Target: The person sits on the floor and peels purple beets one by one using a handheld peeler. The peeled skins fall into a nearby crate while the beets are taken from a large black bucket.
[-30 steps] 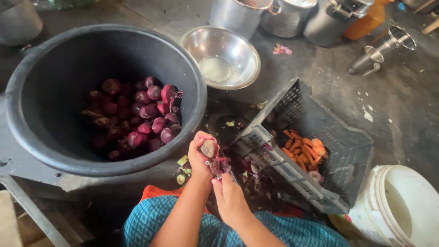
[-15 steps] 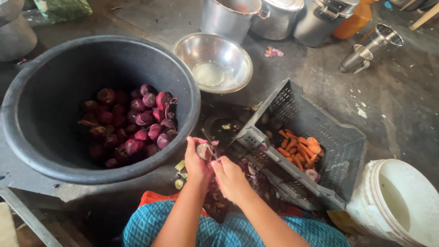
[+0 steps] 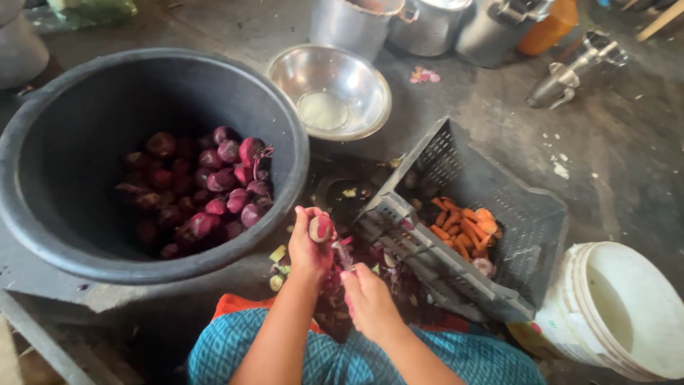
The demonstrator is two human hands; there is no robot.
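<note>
Two bare hands work over a peel-strewn floor: the left hand (image 3: 308,242) is clamped around a small red onion (image 3: 320,228), held just beside the rim of a large black tub (image 3: 43,235) of peeled red onions (image 3: 214,189). The right hand (image 3: 367,299) is closed on a small peeling tool (image 3: 343,255) touching the onion's underside. Alongside stand a tilted black crate (image 3: 463,178) holding carrot pieces (image 3: 463,224), a steel bowl (image 3: 363,78) and a white bucket (image 3: 662,321)
</note>
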